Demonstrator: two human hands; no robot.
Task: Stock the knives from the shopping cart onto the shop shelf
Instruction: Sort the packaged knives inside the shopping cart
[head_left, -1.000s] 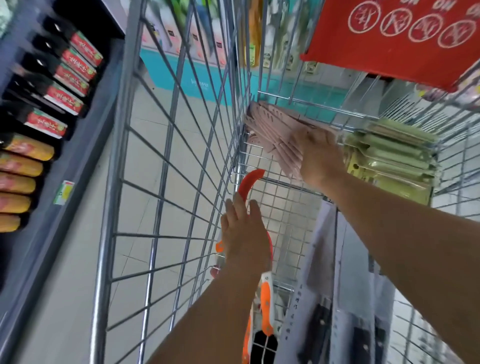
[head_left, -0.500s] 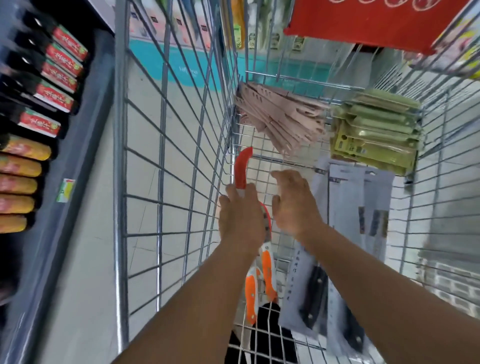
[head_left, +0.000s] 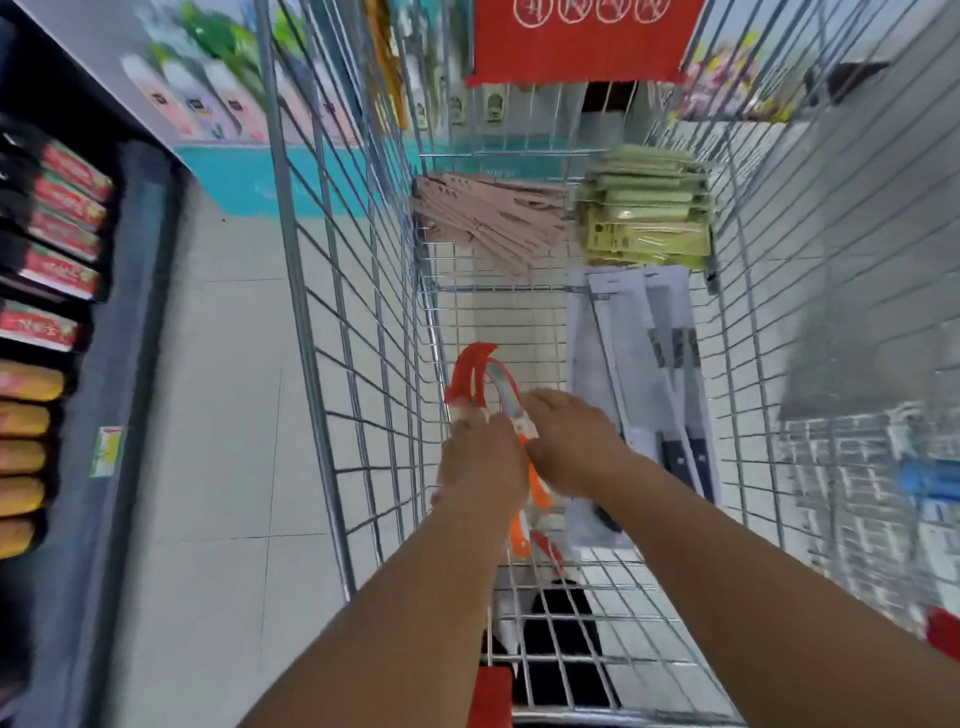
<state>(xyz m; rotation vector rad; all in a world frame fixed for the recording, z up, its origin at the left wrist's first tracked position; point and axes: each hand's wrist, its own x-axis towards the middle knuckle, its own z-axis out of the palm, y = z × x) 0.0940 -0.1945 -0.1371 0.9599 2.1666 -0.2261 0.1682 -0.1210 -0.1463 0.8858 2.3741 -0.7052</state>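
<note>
- Your right hand (head_left: 569, 441) has come back from the pink stack at the far end and now sits just beside your left hand (head_left: 480, 462), both low inside the shopping cart (head_left: 363, 332).
- Your left hand grips a bundle of red-sheathed knives (head_left: 467, 376); two red tips show beyond your fingers, and I cannot count more.
- Those knives run lengthwise along the cart, red tips pointing away from you, orange handles (head_left: 535, 488) trailing back under your wrists toward you.
- Your right hand is curled round a single knife with a bare curved blade (head_left: 501, 387), pinching it near the white collar; its tip also points away from you, leaning slightly left.
- Three flat packaged black-handled knives (head_left: 649, 374) lie just right of your right hand, long axis along the cart, handles toward you.
- Beyond both hands, at the far end, one fanned stack of pink sheathed knives (head_left: 488, 223) lies ahead of your left hand; the count is too blurred to tell.
- One stack of green packaged knives (head_left: 647, 213) sits ahead of your right hand, beside the pink ones.
- Well to the left of your left hand, outside the cart, a shop shelf (head_left: 119, 312) holds rows of red-labelled packs (head_left: 62, 228) and yellow packs (head_left: 26, 421).
</note>
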